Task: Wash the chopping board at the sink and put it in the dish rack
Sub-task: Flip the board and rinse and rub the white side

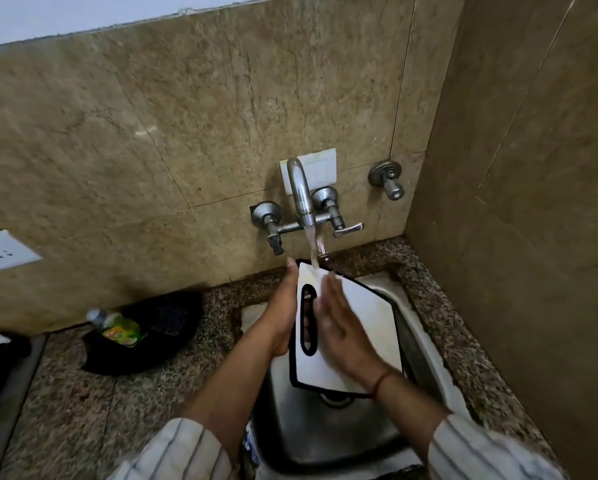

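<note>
Soap bottle (119, 329) lies on tabletop (65, 393), left of sink (325, 434). Left hand (283, 313) grips chopping board (367, 317) by its left edge near handle slot, tilting it over sink so tap (301, 194) water runs down. Right hand (339, 327) open flat on board face, prob rubbing; blurred

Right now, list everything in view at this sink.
chopping board: one, white with black rim, held over the sink under the water
tap: one, steel, on the wall, running
valve: one, steel, right of the tap
sink: one, steel, set in the counter
counter: one, speckled granite
bottle: one, green liquid, left of the sink, lying on a black holder
wall socket: one, white, far left
left hand: grip on the board's left edge
right hand: flat on the board's face
</note>
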